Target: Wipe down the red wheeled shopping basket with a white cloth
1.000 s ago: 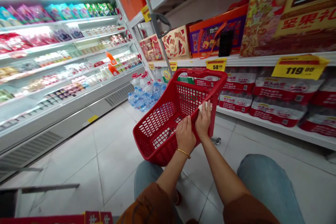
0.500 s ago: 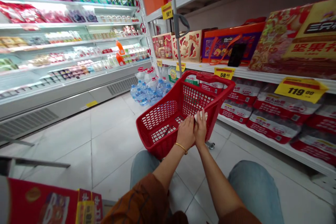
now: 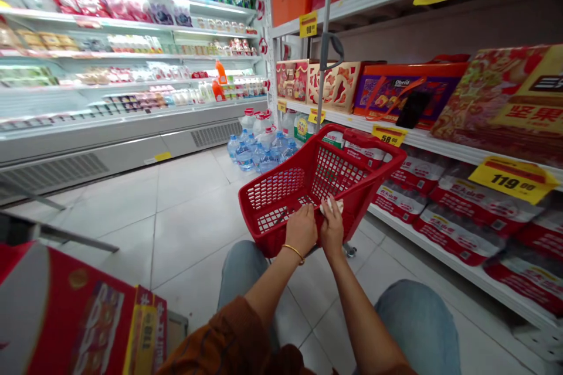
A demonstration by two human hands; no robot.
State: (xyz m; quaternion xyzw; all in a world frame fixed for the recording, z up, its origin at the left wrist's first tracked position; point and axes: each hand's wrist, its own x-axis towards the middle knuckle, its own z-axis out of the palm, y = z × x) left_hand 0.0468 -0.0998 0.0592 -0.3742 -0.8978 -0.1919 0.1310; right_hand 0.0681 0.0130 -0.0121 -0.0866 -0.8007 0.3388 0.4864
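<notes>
In front of my knees stands a red plastic shopping basket (image 3: 367,190) on wheels, with slotted walls; its inside shows only a few small dark marks on the floor. My left hand (image 3: 301,229), with a gold bangle at the wrist, is closed over the near rim. Beside it, my right hand (image 3: 332,228) presses a crumpled white wipe (image 3: 331,206) against the same rim, fingers bent over it. A small gap separates the two hands. The fingertips of my left hand are hidden behind its knuckles.
A shelf rack with gift boxes (image 3: 332,85) and wrapped bottle packs (image 3: 461,205) runs along the right. Bottled water (image 3: 259,149) stands on the floor behind the basket. A lit refrigerated case (image 3: 132,129) lines the left. A red carton (image 3: 83,310) is close at lower left.
My hands have moved apart slightly, the left one sliding left along the rim. The wipe stays in my right hand. The whole view has shifted, with things appearing further right and lower.
</notes>
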